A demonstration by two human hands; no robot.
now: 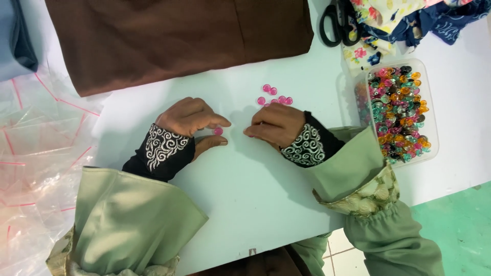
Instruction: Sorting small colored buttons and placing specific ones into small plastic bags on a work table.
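I see my left hand [192, 118] pinching 1 pink bead [218, 131] between thumb and forefinger, low on the white surface [245, 194]. My right hand [276, 125] rests just right of it, fingers curled; its grip I cannot tell. More pink beads [273, 96] lie just beyond. A clear tub of mixed beads [399, 110] sits right.

Both arms wear wide, loose sleeves [130, 220] of smooth sage-green cloth, the left one filling the picture at about 7 o'clock, the right at 4 o'clock. The right sleeve [358, 168] shows a turned-back edge lined in pale gold floral brocade, above a gathered, elasticated green undersleeve [394, 240]. Under each wide sleeve sits a close-fitting black cuff; the left cuff [161, 151] and the right cuff [309, 145] both carry white embroidered scrollwork of curling swirls across the wrist.
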